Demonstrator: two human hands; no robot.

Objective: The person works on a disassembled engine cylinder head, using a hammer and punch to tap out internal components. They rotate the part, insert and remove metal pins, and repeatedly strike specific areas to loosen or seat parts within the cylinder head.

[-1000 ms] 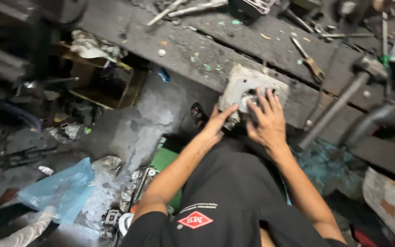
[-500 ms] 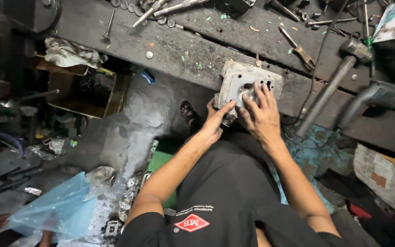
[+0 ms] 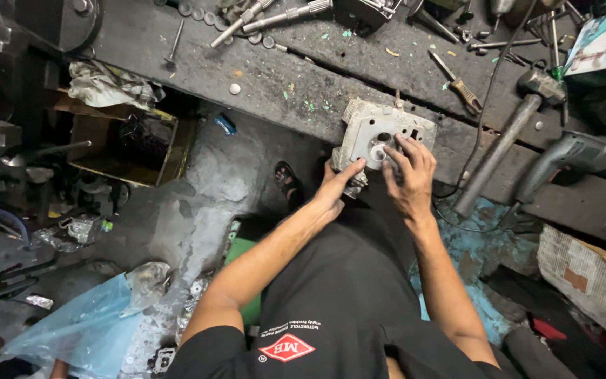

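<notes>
Both hands have barely shifted — left hand (image 3: pixel 336 187) steadying, right hand (image 3: pixel 409 173) gripping the cylinder head (image 3: pixel 373 133) at 12 o'clock; brace firmly on the surface (image 3: pixel 282 84).

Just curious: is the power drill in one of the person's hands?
No, the power drill lies alone on the bench while both hands rest on the grey metal block.

Hammer (image 3: pixel 506 133), power drill (image 3: pixel 569 158) and screwdriver (image 3: pixel 457 84) on the dark workbench (image 3: pixel 275 77); blue plastic bag (image 3: pixel 78 330) on the floor.

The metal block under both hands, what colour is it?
Pale grey, dirty metal block, seen in the head view.
</notes>
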